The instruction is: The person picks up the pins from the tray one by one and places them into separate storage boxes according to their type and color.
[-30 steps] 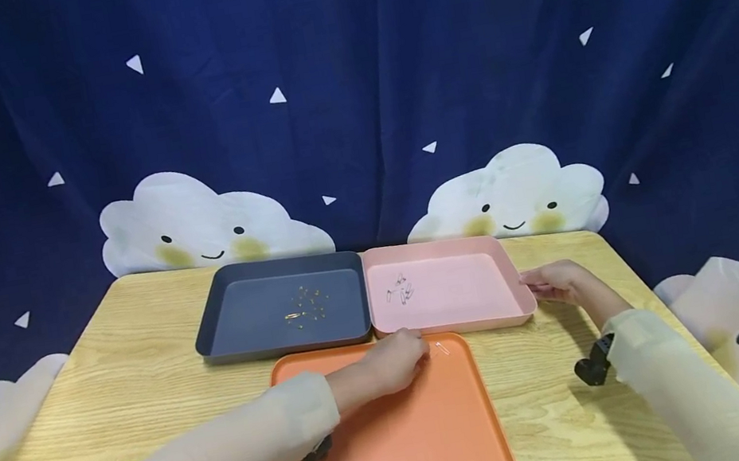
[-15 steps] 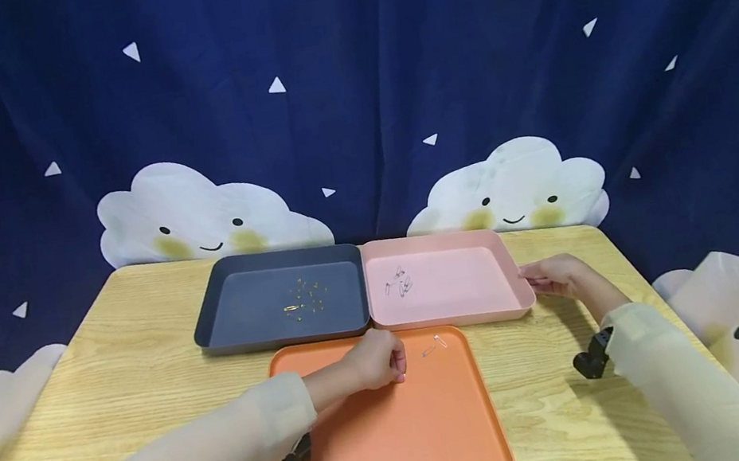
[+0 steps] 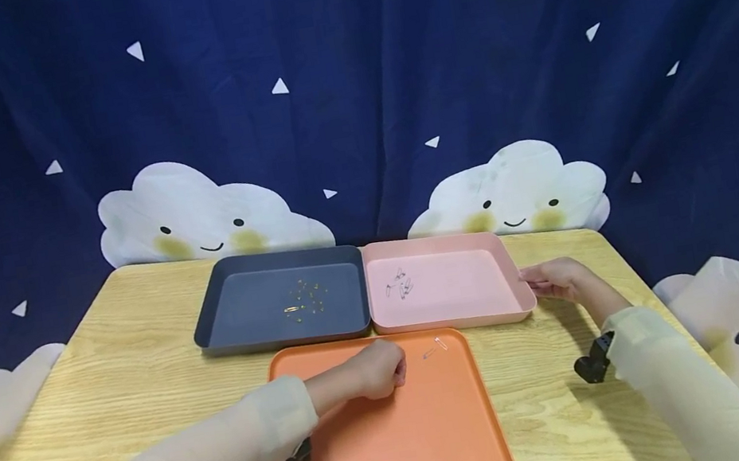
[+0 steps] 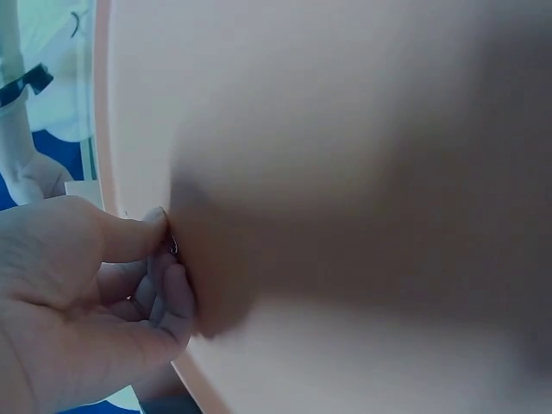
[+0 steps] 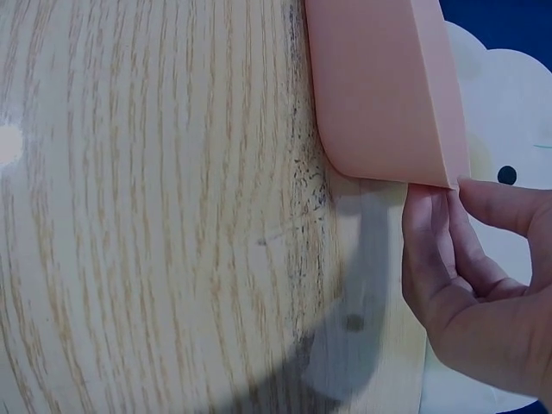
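Note:
My left hand (image 3: pixel 379 369) is over the upper middle of the orange tray (image 3: pixel 440 445), fingers curled in. In the left wrist view its thumb and fingertips pinch a safety pin (image 4: pixel 174 247), mostly hidden; only a small shiny bit shows. Two silver safety pins (image 3: pixel 440 343) lie on the orange tray to the right of this hand. My right hand (image 3: pixel 561 281) holds the right wall of the pink tray (image 3: pixel 471 279); in the right wrist view thumb and fingers pinch its rim. Several silver safety pins (image 3: pixel 405 287) lie at the left inside the pink tray.
A dark grey tray (image 3: pixel 251 306) stands left of the pink one, walls side by side. Several small gold safety pins (image 3: pixel 293 309) lie in it. All three trays are on a wooden table (image 3: pixel 144 363), with a dark blue cloud-print curtain (image 3: pixel 343 65) behind.
My left hand has moved left from near the orange tray's upper right, its fingers curling in, and a second silver pin shows there. The right hand stays on the pink tray.

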